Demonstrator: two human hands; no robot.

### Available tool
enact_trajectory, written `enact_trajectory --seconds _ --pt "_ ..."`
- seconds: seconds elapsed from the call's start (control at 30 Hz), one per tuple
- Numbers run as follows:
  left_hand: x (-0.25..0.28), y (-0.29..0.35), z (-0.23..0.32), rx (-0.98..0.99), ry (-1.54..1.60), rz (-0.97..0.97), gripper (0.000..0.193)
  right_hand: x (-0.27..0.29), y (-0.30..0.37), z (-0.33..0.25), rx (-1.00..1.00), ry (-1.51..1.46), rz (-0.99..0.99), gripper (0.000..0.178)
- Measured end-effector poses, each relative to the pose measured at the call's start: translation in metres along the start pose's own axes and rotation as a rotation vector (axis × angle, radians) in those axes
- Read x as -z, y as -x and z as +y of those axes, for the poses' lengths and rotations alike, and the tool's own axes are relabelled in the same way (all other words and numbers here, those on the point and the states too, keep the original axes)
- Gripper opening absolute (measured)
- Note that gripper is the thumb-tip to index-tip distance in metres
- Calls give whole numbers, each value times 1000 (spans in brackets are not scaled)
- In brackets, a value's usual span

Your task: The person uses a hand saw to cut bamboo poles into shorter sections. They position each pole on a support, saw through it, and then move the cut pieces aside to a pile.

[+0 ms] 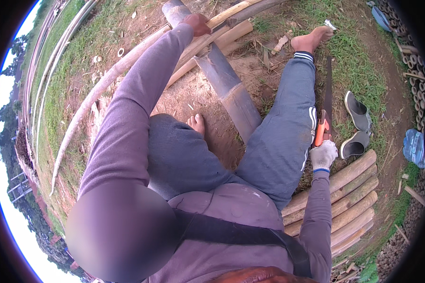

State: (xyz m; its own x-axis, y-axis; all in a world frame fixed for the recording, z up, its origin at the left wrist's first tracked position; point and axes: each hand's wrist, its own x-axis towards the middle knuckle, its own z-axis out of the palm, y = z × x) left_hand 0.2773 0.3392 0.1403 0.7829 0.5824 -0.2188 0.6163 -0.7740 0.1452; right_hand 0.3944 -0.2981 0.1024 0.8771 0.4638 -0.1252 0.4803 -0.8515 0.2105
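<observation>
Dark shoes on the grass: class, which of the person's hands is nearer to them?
Right. The gloved right hand, holding the saw, is just left of the shoes; the bare left hand is much farther, at the bamboo pole toward the upper left.

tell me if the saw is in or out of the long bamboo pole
Out: the gloved right hand holds the saw beside the right leg, its blade apart from the long bamboo pole.
</observation>
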Motion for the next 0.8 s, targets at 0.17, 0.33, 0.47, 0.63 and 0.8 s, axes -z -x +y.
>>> enact_trajectory --seconds 0.17,0.33,0.47,0.63,0.8 --pt "17 -6 5 -104 -133 -65 63 72 5 41 15 -1134 316 18" --pt "70 33 47 78 -544 -118 62 163 35 42 54 -1421 -77 34" --pt "68 29 38 94 -599 -114 63 158 50 17 284 -1340 -205 54" --pt "40 -13 8 69 -610 -118 65 169 61 -77 575 -1416 -197 32" --pt "56 12 36 79 -639 -84 68 167 46 -142 792 -1379 -143 21"
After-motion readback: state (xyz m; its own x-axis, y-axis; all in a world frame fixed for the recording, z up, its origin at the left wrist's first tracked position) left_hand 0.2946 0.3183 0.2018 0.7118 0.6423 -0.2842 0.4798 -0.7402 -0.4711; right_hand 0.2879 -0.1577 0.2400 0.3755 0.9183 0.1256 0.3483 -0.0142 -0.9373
